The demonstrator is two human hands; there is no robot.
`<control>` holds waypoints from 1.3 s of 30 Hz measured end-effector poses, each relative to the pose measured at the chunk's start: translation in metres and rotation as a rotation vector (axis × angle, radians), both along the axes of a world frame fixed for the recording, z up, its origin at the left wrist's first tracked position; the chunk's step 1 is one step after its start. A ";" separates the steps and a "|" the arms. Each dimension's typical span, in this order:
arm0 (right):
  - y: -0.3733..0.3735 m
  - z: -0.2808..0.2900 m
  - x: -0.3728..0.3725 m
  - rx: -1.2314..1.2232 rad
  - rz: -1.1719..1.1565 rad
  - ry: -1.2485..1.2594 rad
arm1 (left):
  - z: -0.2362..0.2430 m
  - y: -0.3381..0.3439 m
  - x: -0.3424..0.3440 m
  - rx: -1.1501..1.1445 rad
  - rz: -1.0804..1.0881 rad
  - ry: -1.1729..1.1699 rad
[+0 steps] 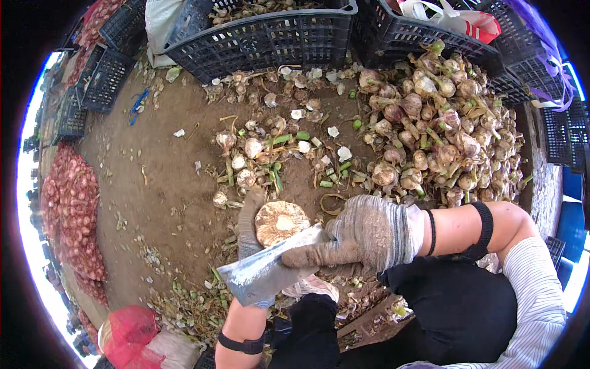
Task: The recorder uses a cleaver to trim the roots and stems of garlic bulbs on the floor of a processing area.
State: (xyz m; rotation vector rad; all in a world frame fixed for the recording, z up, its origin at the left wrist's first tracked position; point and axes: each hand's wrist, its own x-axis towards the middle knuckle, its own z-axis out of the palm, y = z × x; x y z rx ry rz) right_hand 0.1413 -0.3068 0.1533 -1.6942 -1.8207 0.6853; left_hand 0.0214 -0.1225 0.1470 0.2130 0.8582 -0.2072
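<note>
My right hand [369, 230], in a grey striped work glove with a dirty palm side, is closed round a wide-bladed knife [258, 270]. Its index finger lies along the flat metal, and the handle is hidden in the fist. A large garlic bulb [283, 221] shows its round, pale root end upward just behind the blade. My left hand [247, 224], gloved too, holds this bulb from the left side; the blade and bulb cover most of its fingers. The knife's upper edge overlaps the bulb's near rim; whether they touch I cannot tell.
A heap of untrimmed garlic [442, 129] lies to the right. Several trimmed bulbs and cut stems [279, 140] are scattered ahead. Black plastic crates [264, 46] line the far side. A full red mesh sack [70, 209] stands left; peelings [184, 301] litter the ground near me.
</note>
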 end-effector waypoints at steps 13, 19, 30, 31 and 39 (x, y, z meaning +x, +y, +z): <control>-0.019 -0.052 0.028 -0.278 -0.355 0.007 | -0.023 -0.024 -0.038 0.622 -0.057 -0.281; -0.055 -0.066 0.039 -0.554 -0.516 0.379 | -0.030 -0.007 -0.030 1.728 -0.385 -0.612; -0.030 -0.029 0.026 -0.562 -0.194 0.661 | -0.018 0.007 -0.026 2.074 -0.954 -1.104; -0.035 -0.037 0.029 -0.586 -0.195 0.589 | -0.014 0.009 -0.025 2.138 -1.025 -1.150; -0.072 -0.097 0.006 -0.528 -0.159 0.264 | -0.003 -0.020 0.015 1.240 -0.366 -0.767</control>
